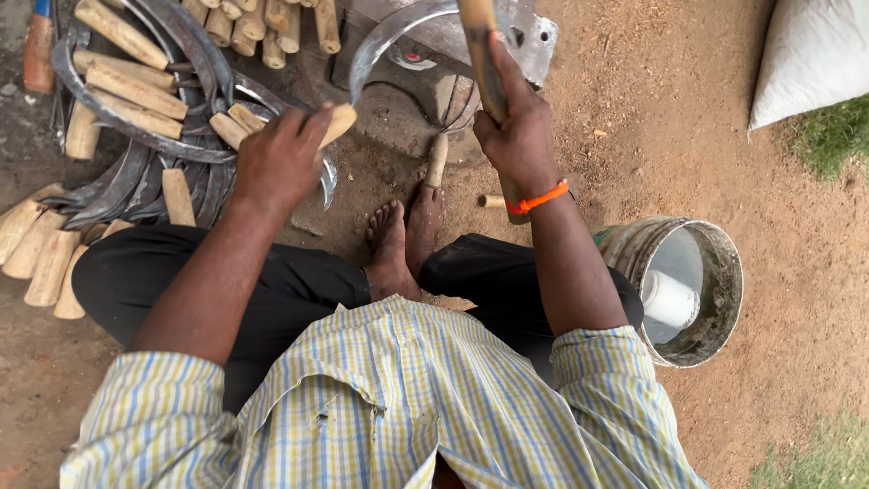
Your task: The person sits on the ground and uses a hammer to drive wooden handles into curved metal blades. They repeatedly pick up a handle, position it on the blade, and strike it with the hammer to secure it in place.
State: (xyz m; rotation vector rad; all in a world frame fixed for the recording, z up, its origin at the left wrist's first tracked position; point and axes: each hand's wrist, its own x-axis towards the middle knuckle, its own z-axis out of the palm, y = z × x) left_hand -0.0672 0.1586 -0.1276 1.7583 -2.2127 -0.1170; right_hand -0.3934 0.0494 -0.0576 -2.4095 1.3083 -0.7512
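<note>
Over the dirt floor, right hand (518,136) grips a wooden-handled curved steel sickle (478,54); left hand's fingers (281,158) clasp another pale wooden sickle handle (339,122) from the pile.

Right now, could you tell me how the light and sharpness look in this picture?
Head view: soft, even daylight, no hard shadows or glare; the left hand on a sickle handle and the right hand gripping a wooden handle are sharp; the shirt nearest the lens bulges slightly.

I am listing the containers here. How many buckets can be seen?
1. The bucket stands on the dirt by the person's right knee, below the right hand, with a white bottle inside. Others may be out of view.
</note>
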